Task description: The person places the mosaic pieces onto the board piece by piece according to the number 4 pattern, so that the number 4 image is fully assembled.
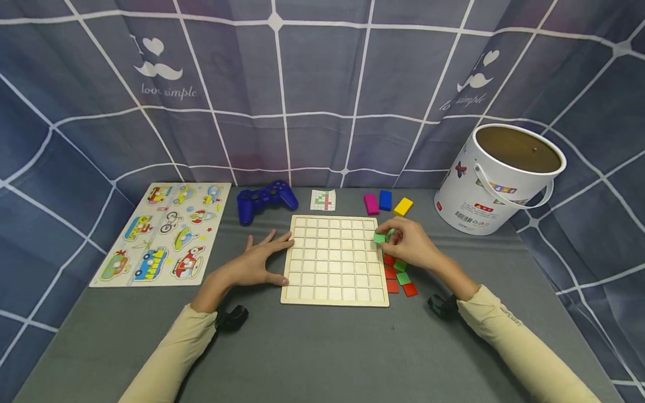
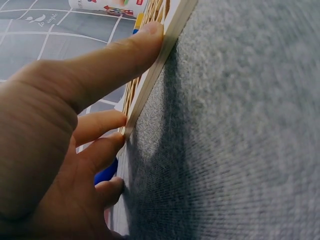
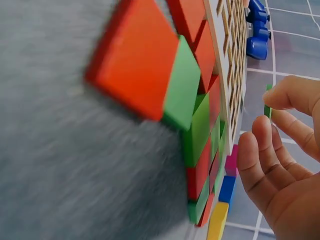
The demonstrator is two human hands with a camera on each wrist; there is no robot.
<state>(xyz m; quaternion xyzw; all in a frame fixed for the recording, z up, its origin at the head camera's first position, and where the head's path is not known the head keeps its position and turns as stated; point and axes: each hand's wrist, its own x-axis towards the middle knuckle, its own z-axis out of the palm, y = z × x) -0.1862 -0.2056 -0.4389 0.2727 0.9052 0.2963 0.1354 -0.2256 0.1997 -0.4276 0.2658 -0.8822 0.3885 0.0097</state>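
A pale wooden grid board point(image 1: 335, 266) lies flat on the grey table, its square cells bare. My left hand point(image 1: 252, 264) touches the board's left edge, thumb and fingers spread; the left wrist view shows the thumb point(image 2: 120, 60) along its side. Near the board's upper right corner, my right hand point(image 1: 414, 244) pinches a thin green square tile point(image 3: 268, 101) between thumb and index finger, held above the table. Below that hand, red tiles point(image 3: 137, 55) and green tiles point(image 3: 182, 82) lie in a loose cluster along the board's right edge, partly hidden by the hand in the head view.
Behind the board are a small pattern card point(image 1: 323, 200), a blue game controller point(image 1: 266, 201), and pink point(image 1: 371, 204), blue point(image 1: 385, 200) and yellow point(image 1: 403, 206) blocks. A vehicle picture board point(image 1: 166, 235) lies left. A white bucket point(image 1: 484, 190) stands at the back right.
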